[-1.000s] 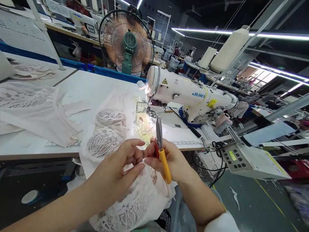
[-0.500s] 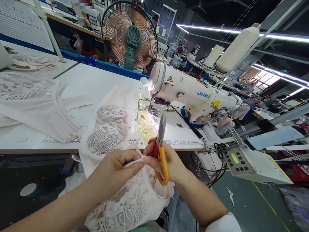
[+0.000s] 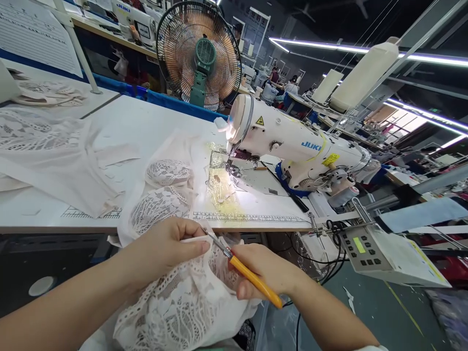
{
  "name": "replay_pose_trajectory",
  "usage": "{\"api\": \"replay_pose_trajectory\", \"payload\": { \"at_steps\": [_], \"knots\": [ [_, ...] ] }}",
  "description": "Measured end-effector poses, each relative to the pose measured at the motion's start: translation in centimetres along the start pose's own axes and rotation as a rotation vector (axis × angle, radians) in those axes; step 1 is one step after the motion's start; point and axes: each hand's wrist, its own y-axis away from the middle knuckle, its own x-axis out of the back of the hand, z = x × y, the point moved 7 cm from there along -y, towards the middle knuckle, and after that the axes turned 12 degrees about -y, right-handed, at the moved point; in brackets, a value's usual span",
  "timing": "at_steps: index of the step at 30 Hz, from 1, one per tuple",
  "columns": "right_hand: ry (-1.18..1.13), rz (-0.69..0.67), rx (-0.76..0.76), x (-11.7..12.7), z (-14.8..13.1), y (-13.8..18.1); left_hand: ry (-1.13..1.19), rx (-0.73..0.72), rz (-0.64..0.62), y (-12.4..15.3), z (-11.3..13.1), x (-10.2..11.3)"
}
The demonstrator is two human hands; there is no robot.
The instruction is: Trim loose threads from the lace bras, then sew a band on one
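Note:
My left hand (image 3: pixel 179 246) pinches the edge of a white lace bra (image 3: pixel 183 302) between thumb and fingers. In my right hand (image 3: pixel 259 270) is a pair of scissors (image 3: pixel 252 278) with an orange handle. Their blades point up and left and reach the bra's edge, right beside my left fingertips. The bra hangs below the table edge over my lap, and more lace cups (image 3: pixel 161 207) lie up on the table. Whether the blade tips are parted around the fabric is too small to tell.
A white sewing machine (image 3: pixel 281 139) stands on the table (image 3: pixel 120 117) with its lamp lit. Another pale lace garment (image 3: pixel 54 161) lies at the left. A fan (image 3: pixel 204 53) stands behind the table. A control box (image 3: pixel 387 253) hangs at the right.
The scissors have swung from pointing upward, tucked in my right hand, to pointing left at the bra's edge. My right hand has let go of the fabric and shifted slightly right and down.

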Motion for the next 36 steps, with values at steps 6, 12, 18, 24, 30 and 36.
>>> {"api": "replay_pose_trajectory", "payload": {
  "at_steps": [6,12,18,24,30,36],
  "knots": [
    [0.032,-0.002,-0.077,0.2,0.2,0.0,0.041,0.051,-0.008,-0.1,-0.3,0.2],
    [-0.009,0.001,-0.099,0.1,0.1,0.2,0.136,0.131,-0.019,0.0,-0.2,0.1],
    [-0.093,0.036,-0.137,-0.2,0.1,0.2,0.161,0.128,-0.030,-0.2,-0.3,0.2],
    [-0.131,0.107,-0.177,-0.4,1.1,0.0,0.153,0.112,-0.037,0.0,-0.4,0.3],
    [-0.237,0.355,-0.077,1.2,1.4,0.9,0.027,0.027,0.078,0.3,0.5,1.2],
    [-0.361,0.496,0.153,2.4,-1.8,3.1,0.051,-0.048,0.243,1.6,0.1,2.6]
  ]
}}
